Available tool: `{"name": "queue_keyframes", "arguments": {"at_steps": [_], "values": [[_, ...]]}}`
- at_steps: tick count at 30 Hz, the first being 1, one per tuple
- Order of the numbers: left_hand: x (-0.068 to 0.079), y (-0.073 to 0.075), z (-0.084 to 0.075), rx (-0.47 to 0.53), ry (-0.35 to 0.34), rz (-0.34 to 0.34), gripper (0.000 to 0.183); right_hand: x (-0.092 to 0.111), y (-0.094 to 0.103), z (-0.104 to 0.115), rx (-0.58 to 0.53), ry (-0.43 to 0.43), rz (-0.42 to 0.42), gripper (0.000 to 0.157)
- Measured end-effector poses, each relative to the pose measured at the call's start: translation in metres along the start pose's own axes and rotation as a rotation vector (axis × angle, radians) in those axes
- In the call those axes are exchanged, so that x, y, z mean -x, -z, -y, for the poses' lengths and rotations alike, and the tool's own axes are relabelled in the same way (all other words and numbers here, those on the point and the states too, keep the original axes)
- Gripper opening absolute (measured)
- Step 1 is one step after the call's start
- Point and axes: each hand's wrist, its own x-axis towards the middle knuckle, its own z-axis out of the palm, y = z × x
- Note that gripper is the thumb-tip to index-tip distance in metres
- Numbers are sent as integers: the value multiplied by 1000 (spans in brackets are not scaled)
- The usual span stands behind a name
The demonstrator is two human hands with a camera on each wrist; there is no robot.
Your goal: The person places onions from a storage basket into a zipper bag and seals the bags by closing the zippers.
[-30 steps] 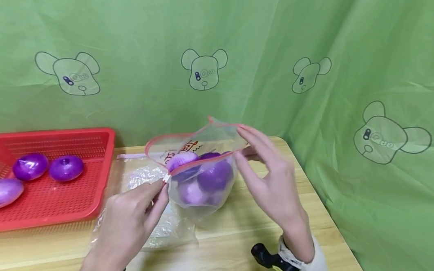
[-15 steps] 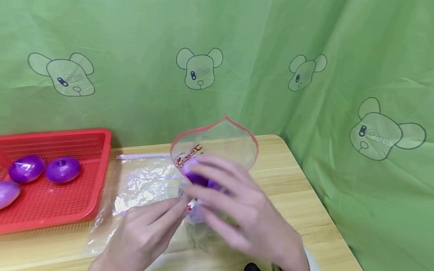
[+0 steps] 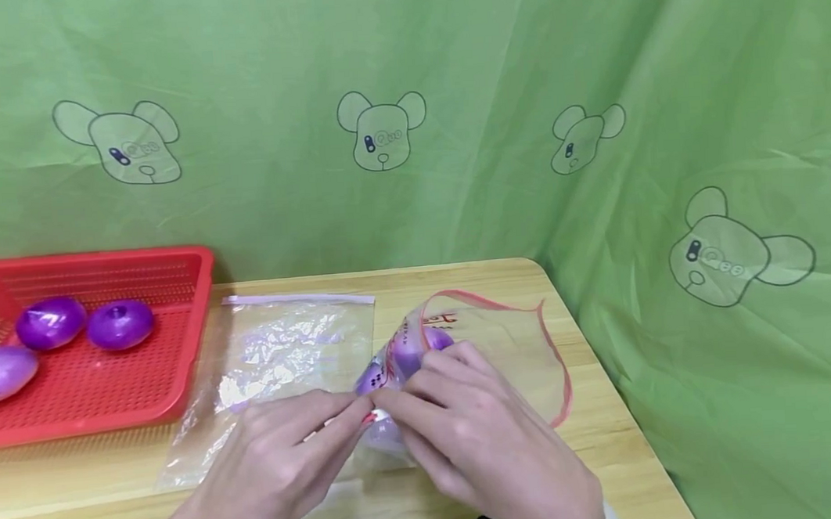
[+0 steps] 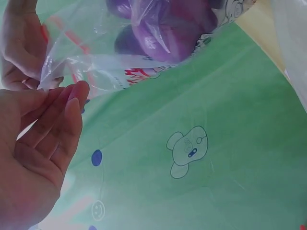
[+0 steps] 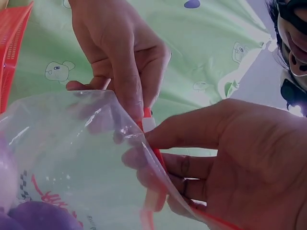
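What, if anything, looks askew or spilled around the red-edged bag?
Nothing looks spilled or damaged. The red-edged bag gapes lopsidedly to the right, probably because the left hand and right hand pinch it near the white slider. Purple onions sit inside it and in the red basket.

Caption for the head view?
Left hand and right hand pinch a red-rimmed bag holding purple bulbs; others in a red basket.

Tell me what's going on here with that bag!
A person's left hand and right hand pinch a clear, red-rimmed bag by its white slider. Purple onion-like things are inside, and the rest of its mouth gapes open. Three more purple ones show in the red basket, and another clear bag lies flat on the table.
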Motion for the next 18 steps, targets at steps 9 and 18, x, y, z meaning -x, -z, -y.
{"name": "queue_keyframes", "arguments": {"at_steps": [9,18], "values": [[-3,1,-2,23,19,-44,24,-8,-2,2,-79,36,-52,20],[-4,1,-7,28,55,20,27,-3,-7,0,-90,-46,124,22]]}}
